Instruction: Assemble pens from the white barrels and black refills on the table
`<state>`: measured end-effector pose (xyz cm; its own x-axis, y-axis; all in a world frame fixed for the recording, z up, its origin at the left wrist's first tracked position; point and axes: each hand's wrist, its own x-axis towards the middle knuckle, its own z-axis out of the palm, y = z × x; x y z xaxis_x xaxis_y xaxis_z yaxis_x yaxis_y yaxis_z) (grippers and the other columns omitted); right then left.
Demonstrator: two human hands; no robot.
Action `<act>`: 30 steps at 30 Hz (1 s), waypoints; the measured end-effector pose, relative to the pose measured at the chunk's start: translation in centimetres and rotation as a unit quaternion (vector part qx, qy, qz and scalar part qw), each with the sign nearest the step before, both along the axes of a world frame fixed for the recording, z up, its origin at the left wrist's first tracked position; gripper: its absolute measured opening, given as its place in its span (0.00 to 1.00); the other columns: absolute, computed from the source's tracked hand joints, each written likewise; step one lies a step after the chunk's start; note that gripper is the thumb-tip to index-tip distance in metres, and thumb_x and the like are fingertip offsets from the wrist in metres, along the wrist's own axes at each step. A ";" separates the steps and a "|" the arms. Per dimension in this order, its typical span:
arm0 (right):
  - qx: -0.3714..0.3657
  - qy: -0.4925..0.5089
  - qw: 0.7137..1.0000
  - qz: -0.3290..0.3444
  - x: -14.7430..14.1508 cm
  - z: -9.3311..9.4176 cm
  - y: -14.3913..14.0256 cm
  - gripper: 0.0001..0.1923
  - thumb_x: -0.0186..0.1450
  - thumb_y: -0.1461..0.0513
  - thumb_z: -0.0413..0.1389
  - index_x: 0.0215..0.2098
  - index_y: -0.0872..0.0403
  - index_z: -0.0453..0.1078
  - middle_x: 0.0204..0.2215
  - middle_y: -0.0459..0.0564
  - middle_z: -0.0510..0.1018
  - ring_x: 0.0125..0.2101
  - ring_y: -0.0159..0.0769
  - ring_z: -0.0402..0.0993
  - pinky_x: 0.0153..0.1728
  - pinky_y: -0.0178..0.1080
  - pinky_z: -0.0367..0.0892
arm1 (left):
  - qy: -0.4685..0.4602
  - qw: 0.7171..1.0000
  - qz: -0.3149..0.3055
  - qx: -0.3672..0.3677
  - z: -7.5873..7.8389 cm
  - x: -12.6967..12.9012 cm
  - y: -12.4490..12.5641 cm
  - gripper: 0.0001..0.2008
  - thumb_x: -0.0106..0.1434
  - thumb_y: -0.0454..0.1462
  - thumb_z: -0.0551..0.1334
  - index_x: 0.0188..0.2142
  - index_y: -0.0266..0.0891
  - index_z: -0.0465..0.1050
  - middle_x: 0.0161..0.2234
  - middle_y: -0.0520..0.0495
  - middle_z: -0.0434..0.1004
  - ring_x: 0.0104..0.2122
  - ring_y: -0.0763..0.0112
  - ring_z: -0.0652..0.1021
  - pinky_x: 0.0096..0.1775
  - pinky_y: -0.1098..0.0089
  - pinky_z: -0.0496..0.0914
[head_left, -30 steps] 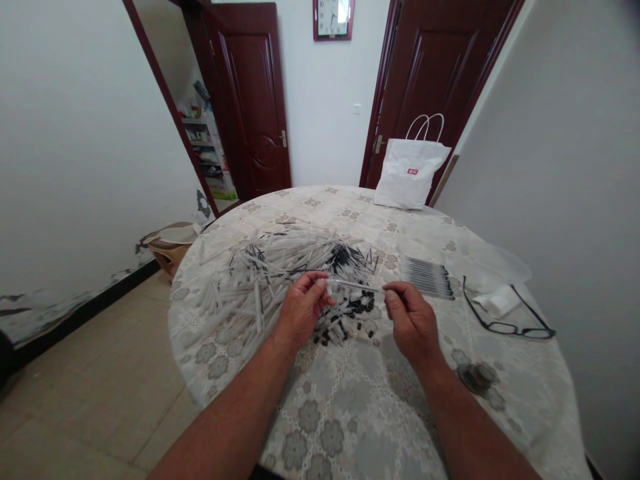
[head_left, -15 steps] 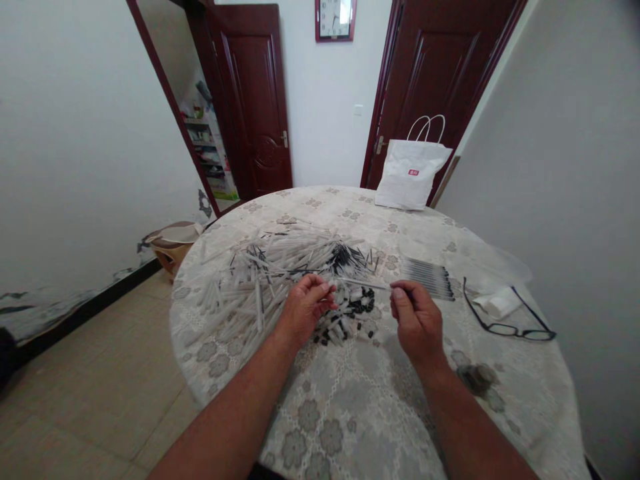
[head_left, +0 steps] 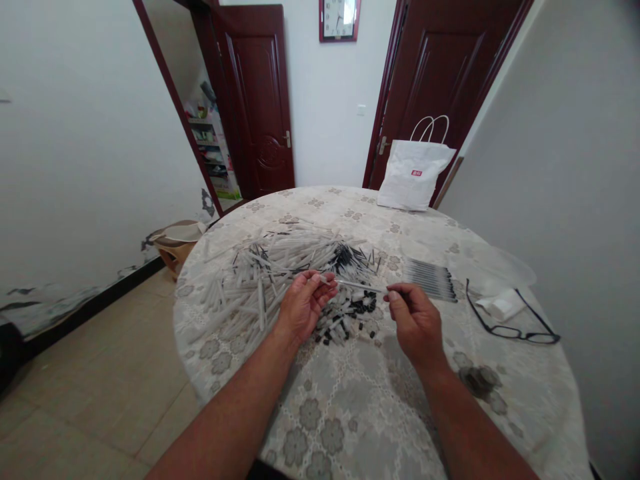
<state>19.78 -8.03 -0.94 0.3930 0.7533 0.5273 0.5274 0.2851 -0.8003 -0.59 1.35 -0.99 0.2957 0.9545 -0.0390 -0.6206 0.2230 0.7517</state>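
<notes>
Landmark: I take the round table (head_left: pixel 350 427) with its flowered cloth as my reference; every place below is read off it.
Left hand (head_left: pixel 303 307): over the middle of the table, fingers curled shut, thumb and fingertips pinching one end of a thin pale pen tube (head_left: pixel 357 286).
Right hand (head_left: pixel 415 323): over the table just right of centre, fingers closed, pinching the other end of the same tube.
Pen tube: held level above the table between both hands, clear of the cloth, running left to right.
Pile of tubes (head_left: pixel 260 283): a loose heap of pale tubes on the table's left-centre, partly under and beyond the left hand.
Black parts (head_left: pixel 347 313): small black pieces scattered on the cloth below the held tube, between the two hands.
Dark tips (head_left: pixel 345 255): a dark cluster at the far edge of the heap, toward the table's middle; I cannot tell what they are.
Row of pens (head_left: pixel 430 279): laid side by side on the table's right half, beyond the right hand.
Glasses (head_left: pixel 513 319): near the table's right edge, beside a white wad (head_left: pixel 500 305).
Paper bag (head_left: pixel 414 175): white, standing at the table's far edge.
</notes>
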 end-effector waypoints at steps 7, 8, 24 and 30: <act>-0.022 0.023 0.999 0.007 -0.5 0.4 -0.1 0.11 0.70 0.55 0.56 0.43 0.53 0.74 0.31 0.48 0.79 0.28 0.35 0.73 0.30 0.36 0.67 | 0.011 1.000 0.011 0.006 0.1 0.1 0.0 0.17 0.60 0.40 0.71 0.45 0.38 0.71 0.44 0.42 0.83 0.40 0.67 0.83 0.45 0.64 0.78; -0.022 0.020 1.000 0.006 -0.6 0.4 -0.1 0.11 0.70 0.55 0.56 0.43 0.53 0.74 0.31 0.48 0.80 0.28 0.35 0.73 0.30 0.36 0.68 | 0.014 1.000 0.008 0.009 0.1 0.2 -0.1 0.16 0.60 0.40 0.71 0.45 0.38 0.72 0.45 0.41 0.83 0.39 0.67 0.83 0.45 0.64 0.78; 0.004 -0.239 0.964 0.115 -1.2 0.1 0.5 0.13 0.73 0.60 0.52 0.52 0.50 0.75 0.41 0.54 0.82 0.40 0.41 0.79 0.43 0.42 0.73 | 0.049 0.998 0.039 0.021 -0.3 0.4 0.0 0.16 0.59 0.42 0.72 0.43 0.36 0.76 0.42 0.40 0.83 0.39 0.64 0.84 0.43 0.63 0.79; -0.016 -0.181 0.979 0.095 -1.8 0.1 0.2 0.13 0.72 0.59 0.53 0.49 0.50 0.77 0.41 0.53 0.84 0.40 0.41 0.81 0.44 0.42 0.73 | 0.056 0.997 0.049 0.026 -0.3 0.7 -0.3 0.15 0.59 0.43 0.71 0.42 0.36 0.76 0.42 0.41 0.83 0.39 0.64 0.83 0.43 0.63 0.79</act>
<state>17.93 -7.80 -0.82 0.0368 0.8135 0.5804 0.7181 0.3824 -0.5815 0.11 1.02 -1.28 0.1982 0.9800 -0.0168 -0.5485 0.1252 0.8267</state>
